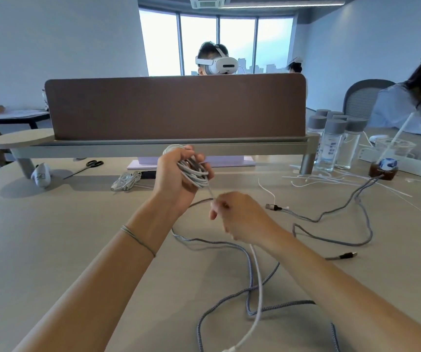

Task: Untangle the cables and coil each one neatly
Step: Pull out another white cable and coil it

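A: What is closest to the camera?

B: The two bare forearms, and between them the loose cables on the table (52, 250). A white cable (259, 288) runs from the bottom edge up under the right hand (240, 217). A grey braided cable (229, 301) lies in loops and crosses the white cable in several places.

A: What do the hands do?

B: The left hand (176, 174) is raised over the table and its fingers are curled around a coil (195, 174) of white cable, several turns together. One strand goes from the coil down to the right hand, just below it. The right hand pinches this strand between thumb and fingers; the other fingers are bent in. On the left wrist there is a thin band (138, 238).

A: And around the coil?

B: To the right of the coil a second grey braided cable (356, 199) lies on the table, with one USB plug (271, 206) near the right hand. Another plug (349, 255) lies further right. To the left of the coil there is a small bundle of white cable (125, 181), and further left, scissors (87, 166). Behind the coil stands a brown divider panel (174, 105). Far to the right of the coil are clear bottles (334, 143) with grey caps, and a cup (384, 161) with a straw.
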### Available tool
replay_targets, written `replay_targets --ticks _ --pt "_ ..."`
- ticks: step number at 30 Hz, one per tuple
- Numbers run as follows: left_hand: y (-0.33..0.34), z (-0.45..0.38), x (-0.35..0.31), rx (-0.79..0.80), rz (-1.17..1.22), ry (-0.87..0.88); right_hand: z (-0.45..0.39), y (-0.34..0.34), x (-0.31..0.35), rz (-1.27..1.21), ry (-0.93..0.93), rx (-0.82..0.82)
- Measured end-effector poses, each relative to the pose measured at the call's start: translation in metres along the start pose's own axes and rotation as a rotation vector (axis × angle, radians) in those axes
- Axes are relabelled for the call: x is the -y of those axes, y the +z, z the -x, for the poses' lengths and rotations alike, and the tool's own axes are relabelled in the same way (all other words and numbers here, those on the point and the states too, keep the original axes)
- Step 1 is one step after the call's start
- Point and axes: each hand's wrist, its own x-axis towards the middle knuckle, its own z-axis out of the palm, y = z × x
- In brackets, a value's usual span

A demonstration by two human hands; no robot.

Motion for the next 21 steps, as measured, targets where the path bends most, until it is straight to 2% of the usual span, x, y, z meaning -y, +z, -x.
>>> replay_targets --ticks 2,5,8,11,15,17,21 --pt "-0.003 -0.004 -0.002 -0.095 -0.079 0.083 0.01 0.007 0.008 0.212 -0.017 0.12" --pt "-0.016 -0.009 0.0 -0.218 -0.39 0.268 0.033 0.002 0.034 0.357 -0.111 0.186" --pt "-0.023 -0.001 0.006 -0.24 -0.735 0.463 0.051 -0.012 0.059 0.431 -0.19 0.114" --pt "-0.025 0.005 0.013 -0.203 -0.933 0.585 0.056 -0.031 0.067 0.418 -0.189 -0.013" --pt "-0.035 -0.001 0.021 -0.096 -1.086 0.377 0.044 -0.062 0.054 0.292 -0.209 -0.173" --pt "-0.031 0.002 0.029 0.015 -1.147 0.314 0.037 -0.075 0.044 0.224 -0.27 -0.242" --pt "-0.012 0.009 0.042 0.161 -1.103 0.107 0.022 -0.086 0.026 0.153 -0.328 -0.356"
